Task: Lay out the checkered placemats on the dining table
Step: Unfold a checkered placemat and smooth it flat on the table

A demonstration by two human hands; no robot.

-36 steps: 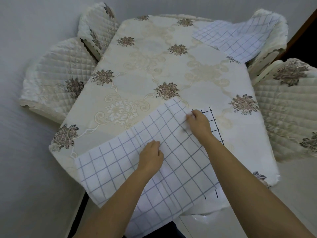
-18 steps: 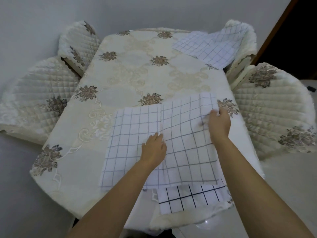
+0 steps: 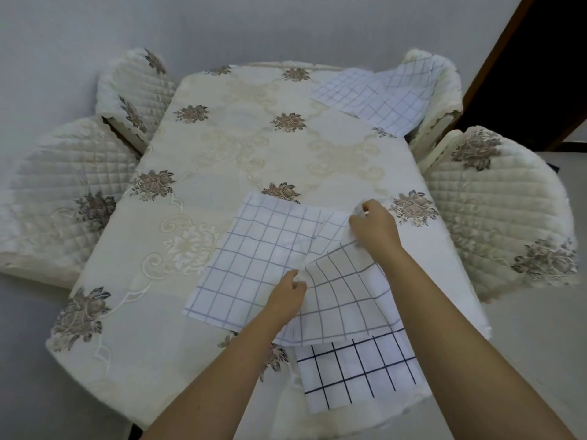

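lifting the white cloth placemat with grey check lines (image 3: 344, 300) evenly at both pinched points would, i judged, keep the blue-lined white placemat (image 3: 254, 249) beneath flat on the cream floral dining table (image 3: 241, 147). the left hand (image 3: 287, 296) pinched its left edge, the right hand (image 3: 374, 229) its far corner, at the table's near right.

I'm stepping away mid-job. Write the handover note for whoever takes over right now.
Left hand pinches the lifted checked flap at its left edge; right hand grips its far corner.
Grey-checked placemat lies flat to its left; black-checked placemat lies underneath at the near edge of the dining table; far placemat sits at the far right corner.
Done: far placemat roughly placed. Left: lay the flap flat, separate the stacked mats.
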